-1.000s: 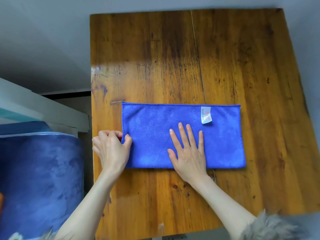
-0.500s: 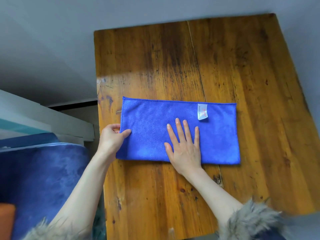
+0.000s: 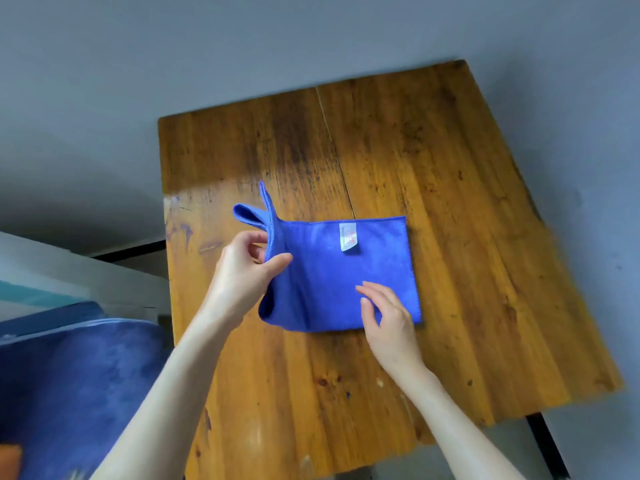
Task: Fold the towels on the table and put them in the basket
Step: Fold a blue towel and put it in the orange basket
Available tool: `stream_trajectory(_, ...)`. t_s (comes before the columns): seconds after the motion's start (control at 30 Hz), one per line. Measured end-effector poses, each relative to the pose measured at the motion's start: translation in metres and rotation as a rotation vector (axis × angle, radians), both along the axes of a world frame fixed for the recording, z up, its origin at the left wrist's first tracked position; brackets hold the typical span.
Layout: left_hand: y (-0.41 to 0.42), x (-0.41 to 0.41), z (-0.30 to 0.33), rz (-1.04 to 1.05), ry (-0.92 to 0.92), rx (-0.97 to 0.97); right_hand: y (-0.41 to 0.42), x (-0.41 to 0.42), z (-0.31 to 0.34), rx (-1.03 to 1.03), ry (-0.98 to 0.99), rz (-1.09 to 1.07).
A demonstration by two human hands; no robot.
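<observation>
A blue towel [image 3: 332, 271] with a white label lies on the wooden table [image 3: 450, 237], its right part flat and its left end raised. My left hand [image 3: 247, 271] pinches that raised left end between thumb and fingers, above the table. My right hand [image 3: 384, 313] hovers over the towel's near right part with its fingers loosely bent, holding nothing. No basket is in view.
A blue upholstered seat [image 3: 69, 382] stands to the left of the table, with a pale ledge [image 3: 86, 268] behind it. Grey floor surrounds the table. A black table leg [image 3: 543, 445] shows at the near right corner.
My left hand has lifted the towel's left end off the table and carried it to the right. My right hand has risen from pressing flat and moved right.
</observation>
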State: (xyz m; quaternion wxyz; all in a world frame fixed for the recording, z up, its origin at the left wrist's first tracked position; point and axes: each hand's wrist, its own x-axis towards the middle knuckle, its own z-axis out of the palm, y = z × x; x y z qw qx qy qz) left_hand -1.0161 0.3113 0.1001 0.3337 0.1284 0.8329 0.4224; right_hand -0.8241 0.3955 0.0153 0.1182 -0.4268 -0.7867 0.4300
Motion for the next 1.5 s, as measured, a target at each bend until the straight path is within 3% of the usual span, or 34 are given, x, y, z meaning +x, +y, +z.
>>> stream_trajectory(0.17,0.075,0.073,-0.021,-0.110,0.232,0.003,0.039,0.038,0.001,-0.520,0.144,-0.311)
stream_trajectory(0.37,0.125,0.133,-0.078,-0.185,0.242,-0.116,0.062,0.058,-0.023,-0.658,0.147,-0.277)
stream_trajectory(0.57,0.131,0.148,-0.093,-0.201,0.277,-0.119,0.067,0.061,-0.027,-0.704,0.156,-0.300)
stream_trajectory(0.7,0.120,0.146,-0.086,-0.218,0.374,0.000,0.068,0.060,-0.024,-0.552,0.088,-0.275)
stream_trajectory(0.77,0.102,0.138,-0.084,-0.217,0.605,0.053,0.070,0.059,-0.022,-0.458,0.036,-0.260)
stream_trajectory(0.87,0.072,0.117,-0.093,-0.269,0.921,-0.071,0.071,0.055,-0.019,-0.350,-0.080,-0.217)
stream_trajectory(1.07,0.047,0.108,-0.118,-0.639,0.824,-0.470,0.081,0.052,-0.013,-0.319,-0.272,-0.199)
stream_trajectory(1.1,0.047,0.107,-0.121,-0.657,0.836,-0.495,0.080,0.052,-0.010,-0.236,-0.314,-0.186)
stream_trajectory(1.17,0.049,0.107,-0.122,-0.665,0.858,-0.492,0.076,0.047,-0.005,0.105,-0.330,-0.109)
stream_trajectory(1.27,0.053,0.104,-0.119,-0.685,0.889,-0.392,0.074,0.025,-0.006,0.498,-0.174,0.128)
stream_trajectory(1.37,0.064,0.092,-0.118,-0.666,0.883,-0.327,0.080,-0.005,-0.019,0.564,-0.240,0.325)
stream_trajectory(1.5,0.083,0.067,-0.122,-0.610,0.877,-0.337,0.099,-0.023,-0.043,0.539,-0.321,0.358)
